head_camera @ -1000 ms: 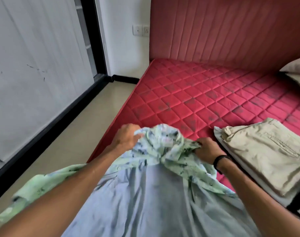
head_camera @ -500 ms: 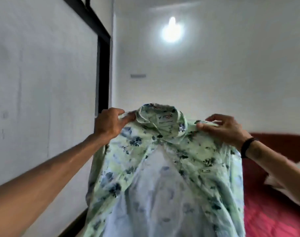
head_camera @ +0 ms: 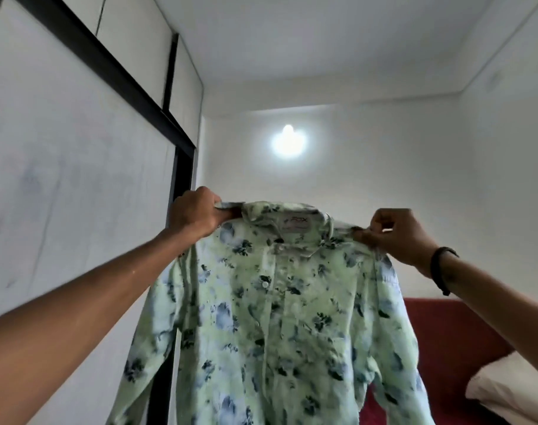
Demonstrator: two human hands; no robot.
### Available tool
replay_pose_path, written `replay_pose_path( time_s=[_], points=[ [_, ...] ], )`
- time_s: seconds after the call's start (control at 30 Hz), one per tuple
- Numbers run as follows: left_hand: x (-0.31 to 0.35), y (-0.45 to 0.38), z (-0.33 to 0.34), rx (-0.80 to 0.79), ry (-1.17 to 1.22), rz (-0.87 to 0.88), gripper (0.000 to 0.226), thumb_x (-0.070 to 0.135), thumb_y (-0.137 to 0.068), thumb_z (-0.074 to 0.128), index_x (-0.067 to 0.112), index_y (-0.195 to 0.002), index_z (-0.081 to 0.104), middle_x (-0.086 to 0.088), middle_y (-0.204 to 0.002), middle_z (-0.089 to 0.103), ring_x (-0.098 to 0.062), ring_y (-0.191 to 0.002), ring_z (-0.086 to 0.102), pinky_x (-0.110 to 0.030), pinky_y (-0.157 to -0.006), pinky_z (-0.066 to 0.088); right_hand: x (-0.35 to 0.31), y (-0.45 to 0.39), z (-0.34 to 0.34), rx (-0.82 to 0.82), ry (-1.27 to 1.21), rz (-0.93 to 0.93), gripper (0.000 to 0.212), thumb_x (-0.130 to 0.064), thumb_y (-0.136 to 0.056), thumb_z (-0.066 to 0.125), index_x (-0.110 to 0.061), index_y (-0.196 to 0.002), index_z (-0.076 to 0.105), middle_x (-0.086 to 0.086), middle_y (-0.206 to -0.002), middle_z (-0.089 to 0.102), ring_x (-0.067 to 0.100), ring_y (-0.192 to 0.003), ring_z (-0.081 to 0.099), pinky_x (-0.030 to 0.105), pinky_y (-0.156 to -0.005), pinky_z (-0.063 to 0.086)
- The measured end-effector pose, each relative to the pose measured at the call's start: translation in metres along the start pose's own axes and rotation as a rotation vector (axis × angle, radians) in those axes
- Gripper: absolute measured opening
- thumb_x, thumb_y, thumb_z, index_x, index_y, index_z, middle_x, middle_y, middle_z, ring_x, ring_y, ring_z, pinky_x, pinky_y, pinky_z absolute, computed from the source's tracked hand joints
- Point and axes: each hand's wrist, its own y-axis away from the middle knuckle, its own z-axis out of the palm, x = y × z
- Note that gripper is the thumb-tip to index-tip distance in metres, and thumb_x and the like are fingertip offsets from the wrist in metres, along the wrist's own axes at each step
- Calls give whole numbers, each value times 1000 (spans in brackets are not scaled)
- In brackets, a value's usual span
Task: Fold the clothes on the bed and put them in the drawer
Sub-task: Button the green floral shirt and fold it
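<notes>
Green floral shirt (head_camera: pixel 280 317) held up in the air, hanging unfolded, collar on top. Left hand (head_camera: pixel 197 214) gripping one shoulder, right hand (head_camera: pixel 396 234) pinching the other. Red headboard (head_camera: pixel 451 332) and white pillow (head_camera: pixel 513 391) behind, lower right.

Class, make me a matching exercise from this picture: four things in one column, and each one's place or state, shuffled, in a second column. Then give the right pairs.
Things
1. floral shirt
2. ceiling light
3. black wristband
4. white pillow

Places or states
A. lit, high on the far wall
B. lower right corner, by the red headboard
C. held up by its shoulders in both hands
D. around the right wrist

Pairs: 1-C, 2-A, 3-D, 4-B
</notes>
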Motion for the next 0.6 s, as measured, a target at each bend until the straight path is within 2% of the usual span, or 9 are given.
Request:
replay_pose_path(
  time_s=[0.07,0.17,0.23,0.3,0.4,0.43,0.47,0.53,0.6],
  points=[
    [7,-4,-14,-125,6,75,71,87,-66,68,18,-53,55,5,-45,48,-17,-42,46,-24,-48,29,-1,-1,-9,78,191,-23,29,-24,-79,87,-21,-70,60,-6,-70,68,19,-70,64,35,-69,50],
    [18,-4,-30,-360,84,178,62,73,-74,73,19,-54,52,9,-44,44,-15,-42,41,-24,-49,27,-14,9,-16,-10,597,16,12,-31,-83,69,-38,-80,60,-4,-84,73,30,-84,70,38,-75,55],
    [23,-3,-37,-454,195,180,62,66,-82,71,20,-52,44,14,-40,32,-12,-40,28,-26,-46,21,-24,17,-18,56,685,85,11,-21,-82,63,-28,-84,70,9,-89,73,37,-86,70,34,-67,52],
    [21,2,-39,-462,279,184,62,65,-87,66,20,-53,41,13,-40,28,-11,-41,24,-28,-47,19,-34,26,-11,138,353,226,14,-3,-86,60,-10,-89,70,17,-82,75,37,-79,73,37,-67,58],
    [17,10,-47,-388,332,266,57,63,-91,62,20,-56,48,12,-45,34,-9,-44,30,-29,-50,24,-44,44,7,195,-341,419,17,2,-98,52,-11,-86,53,12,-68,73,32,-65,75,44,-68,61],
    [17,12,-52,-347,341,294,54,60,-93,63,23,-56,52,13,-47,39,-6,-46,35,-28,-52,27,-45,51,10,260,-405,346,18,0,-100,52,-15,-90,50,8,-67,73,29,-61,74,45,-65,61],
    [17,14,-59,-305,360,319,48,55,-94,64,25,-57,58,15,-48,45,-1,-47,40,-26,-52,31,-47,59,9,335,-316,198,16,-5,-102,53,-20,-96,50,6,-72,73,26,-62,74,48,-63,62],
    [23,16,-82,-266,464,327,37,48,-96,66,24,-68,71,15,-59,60,-1,-57,54,-20,-58,40,-57,70,-7,440,12,-149,18,-13,-99,58,-27,-111,54,2,-95,73,22,-75,72,45,-66,61],
    [31,10,-111,-287,622,262,38,45,-97,65,10,-95,79,0,-90,78,-14,-85,73,-26,-81,53,-71,66,-27,470,359,-422,33,-17,-96,64,-25,-126,56,0,-117,64,25,-91,66,40,-75,57]
  ],
)
